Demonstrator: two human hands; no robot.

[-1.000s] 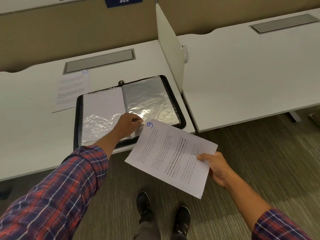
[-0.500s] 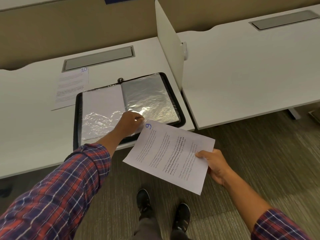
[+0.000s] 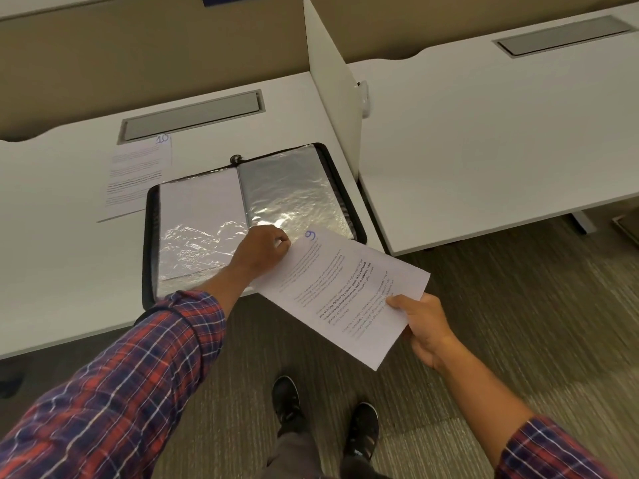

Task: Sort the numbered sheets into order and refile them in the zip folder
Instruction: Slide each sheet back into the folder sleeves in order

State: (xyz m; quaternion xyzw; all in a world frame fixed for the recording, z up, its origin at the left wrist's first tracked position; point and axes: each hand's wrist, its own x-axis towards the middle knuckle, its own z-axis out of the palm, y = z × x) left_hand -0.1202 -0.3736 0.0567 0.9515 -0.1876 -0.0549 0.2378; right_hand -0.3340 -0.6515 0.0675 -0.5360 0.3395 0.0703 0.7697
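Observation:
A black zip folder [image 3: 150, 243] lies open on the white desk [image 3: 52, 271], its clear plastic sleeves [image 3: 294, 195] showing. My left hand [image 3: 261, 252] has its fingers curled at the lower edge of the sleeves near the spine, pinching a sleeve. My right hand [image 3: 423, 323] grips the lower corner of a printed sheet marked 9 [image 3: 342, 292], held out over the desk's front edge beside the left hand. Another sheet, marked 10 [image 3: 136, 174], lies flat on the desk behind the folder's left side.
A white divider panel [image 3: 333, 95] stands just right of the folder, with a second desk [image 3: 484, 150] beyond it. Grey cable hatches [image 3: 190, 114] sit at the back of each desk. My shoes [image 3: 287, 397] stand on the carpet below.
The sheet marked 9 has shifted slightly left toward the folder, its top corner now against my left hand. The left hand stays on the sleeves.

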